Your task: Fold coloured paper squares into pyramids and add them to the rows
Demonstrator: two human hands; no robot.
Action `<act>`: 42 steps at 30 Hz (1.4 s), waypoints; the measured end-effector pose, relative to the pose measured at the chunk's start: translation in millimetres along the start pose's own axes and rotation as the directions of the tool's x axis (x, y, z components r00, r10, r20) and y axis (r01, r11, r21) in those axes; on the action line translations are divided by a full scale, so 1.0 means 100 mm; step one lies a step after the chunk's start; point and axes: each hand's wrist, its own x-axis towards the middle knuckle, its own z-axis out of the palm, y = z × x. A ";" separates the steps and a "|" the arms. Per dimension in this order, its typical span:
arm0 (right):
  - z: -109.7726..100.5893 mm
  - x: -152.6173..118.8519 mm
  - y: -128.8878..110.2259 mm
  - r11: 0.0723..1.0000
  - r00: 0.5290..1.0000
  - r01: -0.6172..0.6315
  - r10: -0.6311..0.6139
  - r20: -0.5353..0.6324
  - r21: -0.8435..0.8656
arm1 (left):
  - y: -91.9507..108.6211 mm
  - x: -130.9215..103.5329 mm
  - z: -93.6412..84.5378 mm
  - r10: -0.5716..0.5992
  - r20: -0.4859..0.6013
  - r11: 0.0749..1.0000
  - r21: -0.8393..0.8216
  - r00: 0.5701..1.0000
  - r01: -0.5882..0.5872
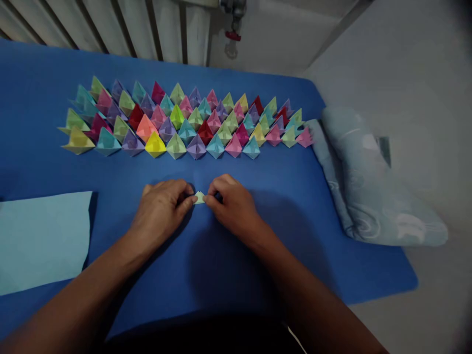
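A small pale green folded paper is pinched between my two hands, low over the blue surface. My left hand grips its left end between thumb and fingers. On the other side, my right hand pinches the right end the same way. Only the paper's middle, with a pointed top, shows; my fingertips hide both ends. Beyond my hands stand several rows of folded paper boats in green, purple, pink, red, yellow and blue.
Under everything lies a blue surface. A light blue sheet rests at the left, and a folded grey-blue blanket at the right. A radiator and a red-handled valve are at the back, a wall at the right.
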 end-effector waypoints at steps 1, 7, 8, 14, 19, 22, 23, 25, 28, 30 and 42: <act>0.00 0.01 0.00 1.000 1.000 -0.003 0.003 0.001 -0.001 | 0.00 -0.01 0.01 0.046 -0.029 0.999 0.017 0.998 -0.046; -0.01 0.04 0.01 1.000 1.000 0.013 -0.013 0.001 -0.024 | 0.04 -0.18 0.10 0.408 -0.142 0.887 0.294 0.902 -0.355; -0.01 0.04 0.01 1.000 1.000 0.014 -0.014 0.009 -0.026 | 0.05 -0.22 0.11 0.443 -0.139 0.864 0.331 0.885 -0.380; 0.01 0.03 0.04 0.998 0.999 0.052 -0.051 0.004 -0.044 | 0.05 -0.37 0.13 0.487 -0.106 0.812 0.420 0.867 -0.404; 0.02 0.03 0.07 0.997 0.999 0.054 -0.053 -0.005 0.051 | -0.02 -0.41 0.14 0.391 -0.083 0.879 0.328 0.917 -0.345; 0.01 0.02 0.08 0.995 0.998 0.062 -0.061 -0.020 0.077 | -0.05 -0.42 0.15 0.372 -0.090 0.897 0.291 0.924 -0.333; 0.01 0.02 0.07 0.995 0.998 0.067 -0.066 -0.022 0.072 | -0.05 -0.42 0.16 0.374 -0.091 0.895 0.294 0.923 -0.334; 0.02 0.00 0.02 0.996 0.997 0.074 -0.073 -0.026 0.042 | -0.05 -0.42 0.16 0.377 -0.092 0.893 0.301 0.921 -0.336; 0.07 0.00 -0.09 0.996 0.993 0.093 -0.094 -0.071 -0.009 | -0.03 -0.41 0.18 0.372 -0.094 0.895 0.300 0.923 -0.330; 0.13 0.02 -0.16 0.997 0.992 0.082 -0.082 -0.092 -0.005 | -0.03 -0.40 0.18 0.377 -0.099 0.890 0.314 0.921 -0.331; 0.17 0.16 -0.24 0.995 0.995 -0.101 0.100 -0.015 -0.028 | -0.11 -0.44 0.17 0.360 -0.149 0.920 0.221 0.921 -0.324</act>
